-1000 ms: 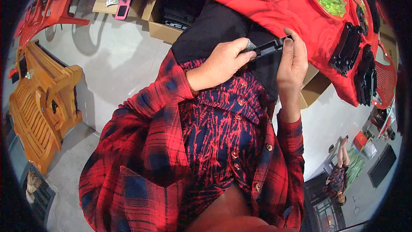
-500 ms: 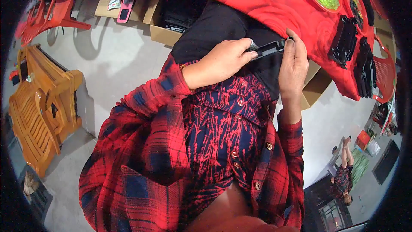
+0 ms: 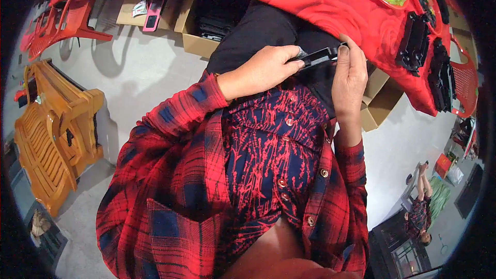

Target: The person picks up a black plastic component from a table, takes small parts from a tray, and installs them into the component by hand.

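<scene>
Above my lap I hold a slim black plastic part (image 3: pixel 318 58), long and frame-like, between both hands. My left hand (image 3: pixel 266 71) is closed on its left end, thumb and fingers pinching it. My right hand (image 3: pixel 351 75) grips the other end, fingertips bent over its tip. The part slants slightly, its right end higher. Just beyond it hangs the edge of the red tablecloth (image 3: pixel 310 2). Similar-looking black plastic parts (image 3: pixel 414 44) lie in stacks on the cloth at the right.
At the table's far right stands a round tray (image 3: pixel 403 1) of green-yellow small pieces. Cardboard boxes (image 3: pixel 199 46) sit below the table, one holding black parts. A pink phone-like object (image 3: pixel 153 15) lies on cardboard. Wooden furniture (image 3: pixel 62 134) stands left; another person (image 3: pixel 418 212) is at lower right.
The black part has turned slightly in my fingers, and both hands have shifted a little to the left. The whole view has moved slightly. My grip stays on both ends.
</scene>
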The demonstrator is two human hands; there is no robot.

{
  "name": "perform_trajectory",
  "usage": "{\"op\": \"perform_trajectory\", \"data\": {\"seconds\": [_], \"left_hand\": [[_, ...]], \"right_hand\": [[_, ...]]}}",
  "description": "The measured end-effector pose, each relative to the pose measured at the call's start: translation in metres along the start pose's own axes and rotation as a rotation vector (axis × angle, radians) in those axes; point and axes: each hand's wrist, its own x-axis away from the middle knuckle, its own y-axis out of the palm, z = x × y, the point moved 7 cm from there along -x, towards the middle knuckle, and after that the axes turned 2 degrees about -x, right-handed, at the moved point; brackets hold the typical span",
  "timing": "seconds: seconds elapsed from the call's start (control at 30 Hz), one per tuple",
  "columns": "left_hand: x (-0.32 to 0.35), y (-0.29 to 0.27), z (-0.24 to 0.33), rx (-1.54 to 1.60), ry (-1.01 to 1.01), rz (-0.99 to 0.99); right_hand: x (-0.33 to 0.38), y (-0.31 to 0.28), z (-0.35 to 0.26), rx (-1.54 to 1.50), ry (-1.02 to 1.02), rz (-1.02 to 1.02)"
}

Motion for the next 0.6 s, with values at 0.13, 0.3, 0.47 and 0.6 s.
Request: {"op": "perform_trajectory", "data": {"seconds": [0.13, 0.3, 0.47, 0.6], "left_hand": [[0.002, 0.007, -0.017, 0.096, -0.096, -0.036], [0.004, 0.009, -0.022, 0.217, -0.083, 0.055], [0.000, 0.005, -0.025, 0.156, -0.164, 0.171], [-0.007, -0.007, -0.007, -0.144, 0.111, 0.459]], "right_hand": [[0.005, 0.001, 0.001, -0.009, -0.007, 0.015], [0.007, 0.005, 0.008, -0.008, -0.016, 0.021], [0.007, 0.005, 0.007, 0.200, -0.245, 0.195], [0.009, 0.009, -0.023, 0.294, -0.356, 0.187]]}}
